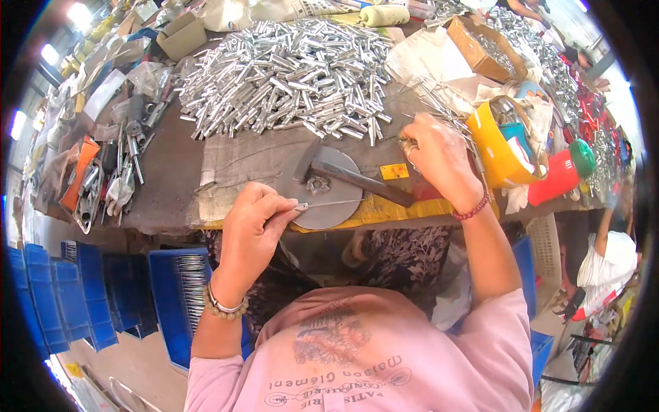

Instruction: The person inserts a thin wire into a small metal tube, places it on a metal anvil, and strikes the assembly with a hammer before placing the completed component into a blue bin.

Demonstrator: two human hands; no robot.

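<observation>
The left hand [252,226] sits at about seven o'clock of the picture's centre, its fingers pinched together on a thin metal pin [328,203] that points toward three o'clock across a round steel disc [328,207]. The right hand [439,159] lies at about two o'clock of the disc, closed around a bundle of thin pins [439,103] whose ends fan out toward twelve o'clock past the knuckles. Both hands work over a worn workbench [171,178] that fills the upper half of the view. At twelve o'clock on it lies a big heap of short silver metal tubes [288,75]. Blue plastic crates [96,295] stand on the floor at eight o'clock, below the bench edge. A yellow plastic scoop [495,152] leans at three o'clock of the right hand, with a red plastic bottle [559,177] just beyond it. A brown cardboard box [484,49] holding more small metal parts rests at one o'clock. A hammer [353,175] lies across the disc, head at ten o'clock, handle running toward four o'clock. A small star-shaped metal piece [318,185] rests on the disc, just below the hammer head and just above the pinched pin.
</observation>
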